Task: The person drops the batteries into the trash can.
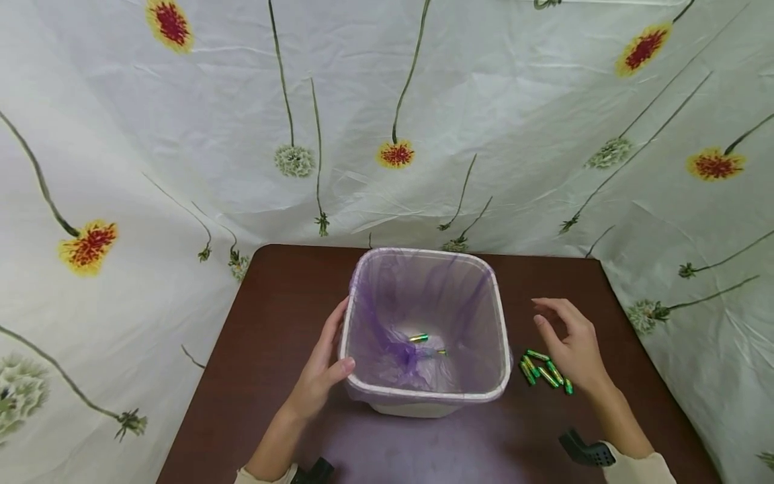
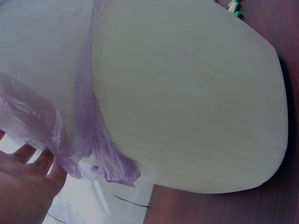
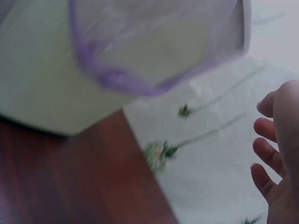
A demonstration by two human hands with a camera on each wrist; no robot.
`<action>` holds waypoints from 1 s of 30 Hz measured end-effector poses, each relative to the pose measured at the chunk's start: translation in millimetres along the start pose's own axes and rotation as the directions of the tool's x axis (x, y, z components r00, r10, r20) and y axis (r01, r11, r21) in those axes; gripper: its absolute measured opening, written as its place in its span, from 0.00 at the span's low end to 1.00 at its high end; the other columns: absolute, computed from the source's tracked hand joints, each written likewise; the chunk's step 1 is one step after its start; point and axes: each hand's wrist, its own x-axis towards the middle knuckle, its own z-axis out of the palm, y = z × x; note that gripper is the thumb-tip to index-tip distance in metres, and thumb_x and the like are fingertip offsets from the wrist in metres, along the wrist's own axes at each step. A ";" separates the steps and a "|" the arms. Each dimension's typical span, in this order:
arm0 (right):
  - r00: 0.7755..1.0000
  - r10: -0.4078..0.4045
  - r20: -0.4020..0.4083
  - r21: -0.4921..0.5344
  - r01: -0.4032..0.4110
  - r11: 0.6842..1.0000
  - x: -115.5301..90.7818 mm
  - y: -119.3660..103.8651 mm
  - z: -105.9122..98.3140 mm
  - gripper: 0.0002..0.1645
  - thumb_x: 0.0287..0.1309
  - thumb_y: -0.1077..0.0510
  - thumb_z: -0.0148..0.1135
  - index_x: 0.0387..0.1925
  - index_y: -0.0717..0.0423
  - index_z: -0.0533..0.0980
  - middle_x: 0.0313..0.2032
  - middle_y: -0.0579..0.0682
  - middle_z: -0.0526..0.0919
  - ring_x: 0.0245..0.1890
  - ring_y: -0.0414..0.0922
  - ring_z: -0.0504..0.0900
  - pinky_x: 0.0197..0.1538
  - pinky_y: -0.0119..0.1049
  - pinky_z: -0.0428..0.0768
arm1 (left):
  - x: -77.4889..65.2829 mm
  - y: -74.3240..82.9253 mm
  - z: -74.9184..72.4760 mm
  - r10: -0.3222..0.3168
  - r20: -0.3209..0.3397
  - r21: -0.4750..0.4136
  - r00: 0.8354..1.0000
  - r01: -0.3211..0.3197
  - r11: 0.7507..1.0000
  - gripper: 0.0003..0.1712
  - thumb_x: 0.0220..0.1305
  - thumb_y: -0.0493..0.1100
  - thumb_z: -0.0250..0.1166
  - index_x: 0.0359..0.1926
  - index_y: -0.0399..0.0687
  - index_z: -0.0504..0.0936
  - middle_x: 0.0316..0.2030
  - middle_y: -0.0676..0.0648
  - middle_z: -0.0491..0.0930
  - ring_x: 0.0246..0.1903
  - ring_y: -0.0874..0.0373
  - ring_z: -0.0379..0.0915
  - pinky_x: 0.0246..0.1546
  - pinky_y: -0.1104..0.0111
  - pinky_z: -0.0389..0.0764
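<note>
A pale waste bin [image 1: 399, 409], lined with a thin purple bag [image 1: 402, 356], stands on the table. My left hand [image 1: 320, 373] holds its left side, thumb over the rim and fingers along the outside. In the left wrist view those fingers [image 2: 44, 163] rest against the bag's overhang. Inside the bin lie a green and gold battery [image 1: 418, 338] and a second one [image 1: 442, 351], partly covered by the liner. Right of the bin, my right hand [image 1: 574, 346] hovers with loosely bent fingers and nothing in it, just above several matching batteries [image 1: 547, 376].
The dark brown table [image 1: 278, 323] reaches past the bin on both sides. Behind it and along its sides hangs a white flower-print cloth [image 1: 230, 101]. A black wrist strap [image 1: 586, 452] is on the right forearm, and another [image 1: 314, 472] on the left.
</note>
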 end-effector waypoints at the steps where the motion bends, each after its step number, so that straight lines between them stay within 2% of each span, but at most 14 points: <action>1: 1.000 0.013 -0.003 -0.008 -0.013 1.000 -6.1 3.9 -0.4 0.22 0.59 0.77 0.64 0.55 0.65 0.81 0.45 0.59 0.84 0.43 0.35 0.78 0.46 0.23 0.72 | 0.1 0.2 0.1 -0.003 0.000 -0.003 1.000 0.003 1.000 0.48 0.69 0.43 0.58 0.84 0.52 0.45 0.80 0.41 0.47 0.74 0.50 0.51 0.68 0.68 0.61; 3: 0.999 0.036 -0.005 -0.018 -0.036 0.999 -16.1 9.2 -0.9 0.22 0.59 0.78 0.64 0.55 0.66 0.81 0.45 0.60 0.83 0.43 0.34 0.77 0.46 0.23 0.72 | 0.1 1.2 0.3 -0.008 -0.002 -0.006 1.000 0.008 1.000 0.48 0.68 0.43 0.57 0.84 0.53 0.45 0.80 0.42 0.46 0.75 0.50 0.50 0.68 0.68 0.61; 10: 0.992 0.120 -0.036 -0.060 -0.122 0.991 -38.5 21.5 1.2 0.21 0.59 0.76 0.66 0.54 0.62 0.82 0.44 0.56 0.83 0.40 0.32 0.77 0.31 0.24 0.74 | 1.6 2.9 1.4 -0.011 0.000 -0.012 1.000 0.011 1.000 0.48 0.68 0.42 0.56 0.84 0.54 0.44 0.79 0.42 0.46 0.73 0.48 0.52 0.67 0.67 0.63; 14: 0.981 0.185 -0.051 -0.082 -0.189 0.979 -52.6 32.7 4.4 0.20 0.60 0.75 0.67 0.53 0.61 0.82 0.44 0.55 0.83 0.35 0.30 0.76 0.28 0.23 0.74 | 2.3 1.8 1.9 0.002 0.010 -0.015 1.000 -0.002 1.000 0.48 0.68 0.42 0.56 0.84 0.53 0.44 0.79 0.41 0.47 0.73 0.47 0.51 0.68 0.67 0.62; 18: 0.968 0.241 -0.077 -0.093 -0.247 0.964 -66.6 42.9 8.4 0.21 0.60 0.76 0.67 0.54 0.63 0.82 0.43 0.57 0.83 0.36 0.27 0.75 0.33 0.21 0.74 | 1.0 0.5 1.8 0.012 0.015 -0.016 1.000 -0.012 1.000 0.48 0.68 0.42 0.55 0.84 0.52 0.44 0.79 0.40 0.46 0.73 0.48 0.51 0.68 0.67 0.61; 21: 0.938 0.324 -0.122 -0.080 -0.335 0.939 -78.0 50.2 10.4 0.22 0.61 0.75 0.66 0.57 0.64 0.80 0.44 0.57 0.83 0.39 0.26 0.76 0.38 0.20 0.74 | 0.7 -0.4 1.7 0.018 0.021 -0.019 1.000 -0.017 1.000 0.48 0.68 0.42 0.55 0.84 0.51 0.43 0.79 0.40 0.46 0.73 0.47 0.52 0.68 0.67 0.62; 26: 0.865 0.463 -0.194 -0.061 -0.482 0.874 -98.9 63.4 12.8 0.23 0.65 0.72 0.64 0.60 0.64 0.78 0.45 0.58 0.82 0.42 0.28 0.75 0.44 0.19 0.71 | 1.6 -0.5 1.6 0.022 0.026 -0.021 0.999 -0.021 1.000 0.47 0.69 0.42 0.55 0.84 0.51 0.43 0.79 0.39 0.46 0.73 0.47 0.52 0.68 0.67 0.61; 30: 0.833 0.511 -0.212 -0.102 -0.539 0.836 -116.3 73.4 16.3 0.23 0.65 0.70 0.64 0.61 0.64 0.77 0.48 0.59 0.80 0.46 0.36 0.75 0.46 0.27 0.70 | 1.4 0.0 1.2 0.022 0.019 -0.011 1.000 -0.021 1.000 0.47 0.68 0.43 0.55 0.84 0.51 0.44 0.79 0.40 0.46 0.73 0.48 0.53 0.68 0.67 0.62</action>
